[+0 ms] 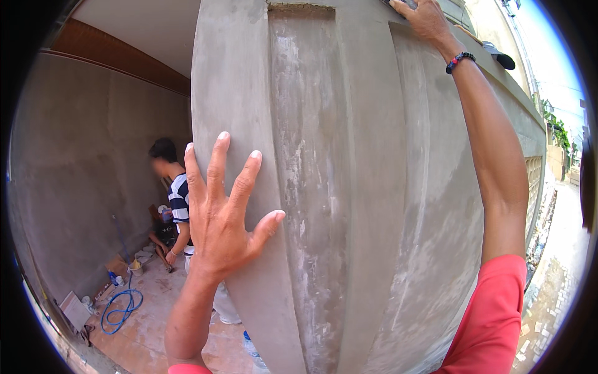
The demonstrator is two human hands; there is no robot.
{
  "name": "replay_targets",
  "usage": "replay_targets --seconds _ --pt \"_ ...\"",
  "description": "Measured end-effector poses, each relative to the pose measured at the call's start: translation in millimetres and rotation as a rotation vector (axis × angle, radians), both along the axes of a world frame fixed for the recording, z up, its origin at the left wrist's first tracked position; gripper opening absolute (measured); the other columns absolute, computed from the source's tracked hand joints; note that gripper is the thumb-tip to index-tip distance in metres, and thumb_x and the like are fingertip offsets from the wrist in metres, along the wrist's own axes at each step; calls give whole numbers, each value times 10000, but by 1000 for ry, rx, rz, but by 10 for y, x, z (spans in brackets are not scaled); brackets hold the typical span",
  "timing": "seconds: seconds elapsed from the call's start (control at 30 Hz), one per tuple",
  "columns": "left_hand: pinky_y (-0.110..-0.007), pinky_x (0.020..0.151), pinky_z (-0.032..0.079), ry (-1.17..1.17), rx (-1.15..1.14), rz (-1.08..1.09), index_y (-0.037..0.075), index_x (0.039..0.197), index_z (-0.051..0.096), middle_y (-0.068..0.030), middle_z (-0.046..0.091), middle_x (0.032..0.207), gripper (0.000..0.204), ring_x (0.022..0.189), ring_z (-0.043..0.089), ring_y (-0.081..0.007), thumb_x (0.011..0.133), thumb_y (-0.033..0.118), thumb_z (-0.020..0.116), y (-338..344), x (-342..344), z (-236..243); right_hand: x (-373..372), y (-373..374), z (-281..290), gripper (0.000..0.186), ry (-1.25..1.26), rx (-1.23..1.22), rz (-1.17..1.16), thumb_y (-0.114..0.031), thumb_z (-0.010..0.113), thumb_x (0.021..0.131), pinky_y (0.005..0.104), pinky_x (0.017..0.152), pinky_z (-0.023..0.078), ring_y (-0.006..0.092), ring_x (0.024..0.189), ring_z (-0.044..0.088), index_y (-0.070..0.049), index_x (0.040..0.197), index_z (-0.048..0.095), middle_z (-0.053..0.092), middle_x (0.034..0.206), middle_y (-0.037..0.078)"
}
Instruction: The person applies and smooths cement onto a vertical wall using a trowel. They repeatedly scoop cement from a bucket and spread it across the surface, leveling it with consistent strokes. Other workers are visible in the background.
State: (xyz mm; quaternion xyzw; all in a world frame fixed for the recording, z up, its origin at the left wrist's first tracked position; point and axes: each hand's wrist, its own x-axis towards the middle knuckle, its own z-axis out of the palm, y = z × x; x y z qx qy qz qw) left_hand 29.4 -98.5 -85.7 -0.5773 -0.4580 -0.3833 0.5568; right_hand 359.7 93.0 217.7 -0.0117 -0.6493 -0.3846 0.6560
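The right hand (428, 22) is raised to the top of the grey rendered wall (370, 156), its grip closed on a dark hand tool (406, 4). That tool lies at the wall's upper edge, mostly cut off by the frame, so its exact kind cannot be told. The arm is nearly straight, presumably because the place is high. The left hand (221, 237) holds nothing; its fingers are splayed over the corner band (232, 81), probably to steady the body during the reach (whether the palm presses the render is hidden). A dark visored cap (501, 60) sits on the ledge to the right, perhaps parked there to keep it close yet out of the way.

Counted: one tool, one cap, one beaded bracelet (460, 62) on the right wrist, two red sleeves (492, 299). The wall shows two recessed panels, a narrow one (311, 156) and a broader one (439, 187), with two raised bands. Left of it, one co-worker in a striped shirt (179, 196) stands in the room, and a second figure seems to crouch behind. One blue hose (131, 302) lies looped on the floor (152, 336), likely coiled to save space.
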Motion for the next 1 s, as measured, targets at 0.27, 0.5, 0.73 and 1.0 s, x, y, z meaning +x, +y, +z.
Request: replay_targets --seconds 0.27,0.5,0.73,1.0 --pt "-663 1151 220 -20 5 14 151 1428 551 -186 303 1613 701 1483 177 -530 848 521 690 -38 -85 -47 -538 -212 -368 455 -87 168 -123 -188 623 886 432 1100 415 365 1198 602 -47 1319 639 672 1251 199" --pt "-652 1148 237 -2 2 -3 159 1429 549 -185 294 1617 691 1477 180 -537 842 487 705 23 -22 1 -227 69 86 436 87 87 -100 -154 656 866 427 983 487 354 1053 654 -66 1293 668 705 1139 200" --pt "-638 1151 266 -11 9 -8 188 1409 569 -175 289 1613 721 1469 165 -554 756 406 785 -13 -16 3 -149 -116 -391 413 -2 9 -68 -169 653 869 395 916 521 336 987 674 -55 1264 682 701 1185 190" --pt "-643 1159 236 -14 15 -8 184 1436 550 -172 279 1628 707 1483 178 -524 800 434 733 -10 -100 -27 -721 -232 -366 456 216 -36 -132 -259 681 844 470 927 509 403 1027 655 -73 1260 687 694 1135 233"
